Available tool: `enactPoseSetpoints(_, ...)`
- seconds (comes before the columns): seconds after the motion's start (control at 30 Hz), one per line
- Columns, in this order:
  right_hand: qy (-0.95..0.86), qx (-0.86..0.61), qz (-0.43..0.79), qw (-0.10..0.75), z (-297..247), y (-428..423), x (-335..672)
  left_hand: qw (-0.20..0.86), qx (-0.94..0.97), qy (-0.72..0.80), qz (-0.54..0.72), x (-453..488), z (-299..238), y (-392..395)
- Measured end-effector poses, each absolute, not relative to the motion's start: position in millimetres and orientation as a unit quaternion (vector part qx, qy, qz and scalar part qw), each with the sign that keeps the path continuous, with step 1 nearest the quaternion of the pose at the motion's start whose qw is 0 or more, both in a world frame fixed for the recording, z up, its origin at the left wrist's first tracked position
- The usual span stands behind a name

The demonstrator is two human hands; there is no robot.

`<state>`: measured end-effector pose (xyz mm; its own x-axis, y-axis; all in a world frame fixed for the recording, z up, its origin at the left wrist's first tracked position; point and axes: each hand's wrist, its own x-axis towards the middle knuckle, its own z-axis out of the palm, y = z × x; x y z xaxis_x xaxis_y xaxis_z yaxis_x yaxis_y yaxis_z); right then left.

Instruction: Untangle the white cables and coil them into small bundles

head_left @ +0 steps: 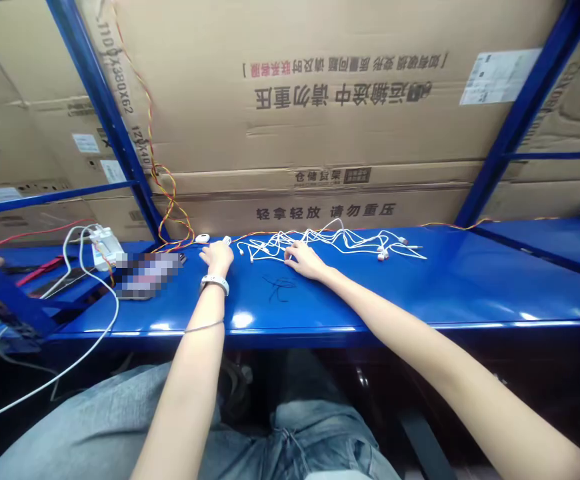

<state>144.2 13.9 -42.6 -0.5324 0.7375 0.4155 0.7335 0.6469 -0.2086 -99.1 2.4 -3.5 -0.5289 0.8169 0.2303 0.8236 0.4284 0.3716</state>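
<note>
Rt hand (305,261) on white earphone cords (330,241), lt hand (217,257) nearby.

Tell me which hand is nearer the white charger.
Left hand: on the blue shelf, to the right of the white charger in view. Right hand: farther right, past the left hand, at the white cables.

**Obscured and unresolved items**
Pixelated object (147,275) left of the white cable bundle (343,238): type unreadable. End fittings (382,254): too small to identify.
</note>
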Motion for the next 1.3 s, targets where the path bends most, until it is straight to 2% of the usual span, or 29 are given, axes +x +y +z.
enactPoseSetpoints(0.2,-0.877,-0.426,-0.001,0.222,-36,12,150,0.030,-0.463,-0.856,-0.228,-108,-13,3)
enactPoseSetpoints(0.37,-0.909,-0.375,0.022,0.179,-25,9,153,0.013,-0.470,-0.856,-0.217,-110,-15,2)
enactPoseSetpoints(0.57,-0.910,-0.361,0.056,0.195,-23,13,152,0.112,-0.605,-0.749,-0.245,-92,-7,1)
enactPoseSetpoints(0.77,-0.897,-0.377,0.068,0.222,-26,14,148,0.002,-0.737,-0.656,-0.162,-72,-13,8)
enactPoseSetpoints(0.9,-0.857,-0.433,0.067,0.271,-25,16,149,-0.008,-0.744,-0.616,-0.258,-76,-17,17)
enactPoseSetpoints(0.97,-0.818,-0.471,0.075,0.320,-23,18,150,-0.064,-0.741,-0.574,-0.343,-78,-16,21)
enactPoseSetpoints(1.07,-0.764,-0.501,0.157,0.375,-20,18,152,-0.219,-0.726,-0.484,-0.436,-77,-15,22)
enactPoseSetpoints(1.2,-0.717,-0.419,0.380,0.408,-15,13,151,-0.418,-0.694,-0.339,-0.479,-64,-14,16)
enactPoseSetpoints(1.3,-0.688,-0.364,0.447,0.442,-11,8,150,-0.498,-0.657,-0.285,-0.489,-51,-12,11)
